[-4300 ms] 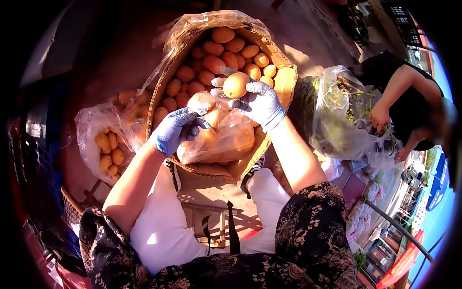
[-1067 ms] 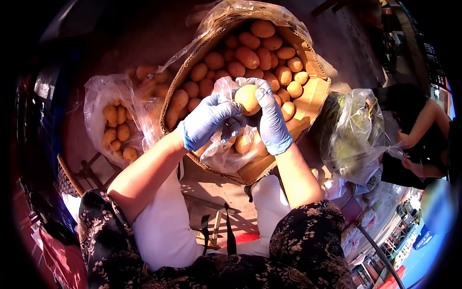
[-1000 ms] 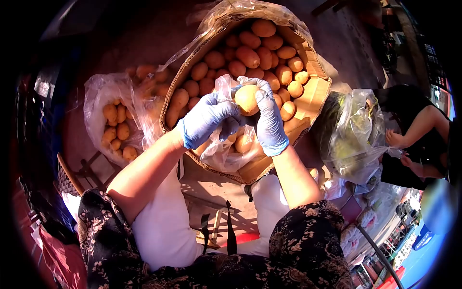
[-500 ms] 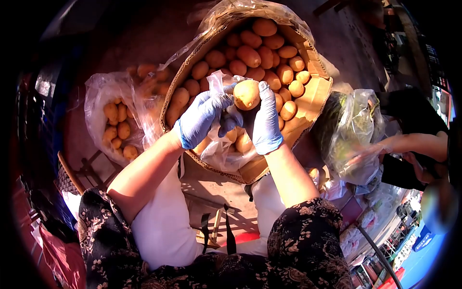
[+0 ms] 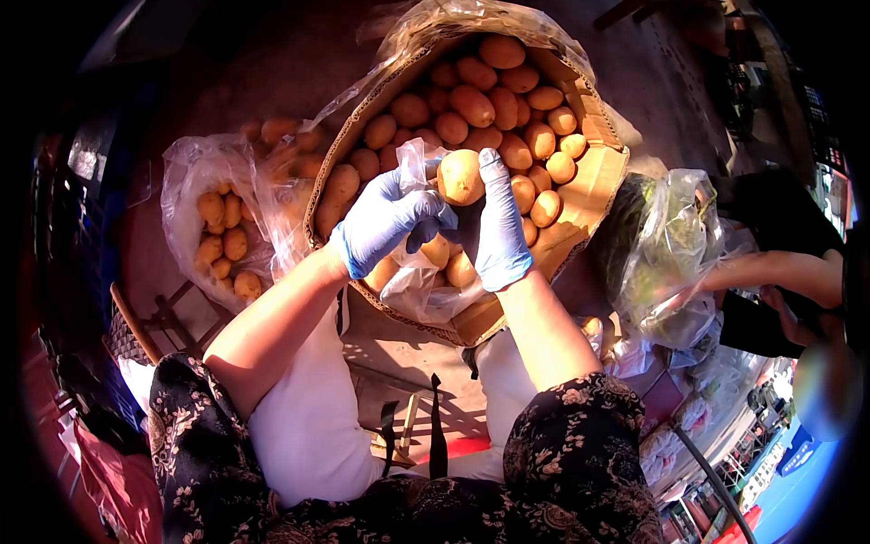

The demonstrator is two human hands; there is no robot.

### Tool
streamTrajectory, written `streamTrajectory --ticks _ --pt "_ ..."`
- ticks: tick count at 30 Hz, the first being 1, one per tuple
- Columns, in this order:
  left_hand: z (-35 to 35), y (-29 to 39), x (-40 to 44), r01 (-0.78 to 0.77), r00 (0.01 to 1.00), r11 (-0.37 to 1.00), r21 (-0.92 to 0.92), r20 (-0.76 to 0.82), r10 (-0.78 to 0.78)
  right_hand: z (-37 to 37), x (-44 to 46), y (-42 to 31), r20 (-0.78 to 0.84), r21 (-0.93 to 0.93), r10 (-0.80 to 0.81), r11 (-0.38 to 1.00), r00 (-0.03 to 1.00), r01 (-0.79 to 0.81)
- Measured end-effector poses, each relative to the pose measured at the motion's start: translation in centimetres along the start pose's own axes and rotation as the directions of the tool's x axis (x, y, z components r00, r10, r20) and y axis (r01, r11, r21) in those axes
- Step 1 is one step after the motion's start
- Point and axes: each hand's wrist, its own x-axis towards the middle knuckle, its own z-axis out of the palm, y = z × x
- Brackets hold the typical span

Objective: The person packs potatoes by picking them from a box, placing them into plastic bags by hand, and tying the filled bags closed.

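A yellow-brown potato (image 5: pixel 460 178) is held up over the cardboard box (image 5: pixel 594 195), which is full of potatoes. My right hand (image 5: pixel 500 227), in a pale blue glove, is closed on it, with the thumb along its right side. My left hand (image 5: pixel 388 222), gloved alike, is closed on a clear plastic bag (image 5: pixel 415 288), just left of the held potato. Part of the bag rises above the left fingers. Inside its lower part a few potatoes (image 5: pixel 460 269) show. The undersides of both hands are hidden.
On the left, an open clear bag (image 5: pixel 195 168) holds several potatoes. At right, a person's arm (image 5: pixel 770 276) reaches to a plastic bag of greenish produce (image 5: pixel 666 249). Plastic film (image 5: pixel 399 45) drapes over the box's far rim. A wooden-edged frame (image 5: pixel 133 324) stands at left.
The held potato has turned and shifted slightly left. My left thumb has curled inward and lower, beside the bag. The other person's arm has barely moved.
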Motion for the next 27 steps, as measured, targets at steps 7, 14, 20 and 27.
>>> streamTrajectory --ticks 7,14,20,27 --pt "-0.3 -0.3 0.3 0.057 0.998 0.994 0.093 -0.019 -0.055 -1.9 0.5 1.5 0.019 -0.332 -0.328 0.889 0.944 0.315" --pt "-0.4 0.7 0.0 0.053 0.998 0.98 0.193 -0.026 -0.049 0.8 -1.3 0.6 0.046 -0.439 -0.449 0.793 0.892 0.422" --pt "-0.8 -0.7 0.9 0.11 0.98 0.986 0.122 -0.178 -0.087 0.3 -0.6 1.6 0.052 -0.385 -0.439 0.82 0.897 0.424" --pt "-3.1 0.8 2.0 -0.114 0.973 0.29 -0.95 -0.048 0.224 -1.1 0.5 -2.7 0.103 0.406 0.026 0.911 0.994 -0.066"
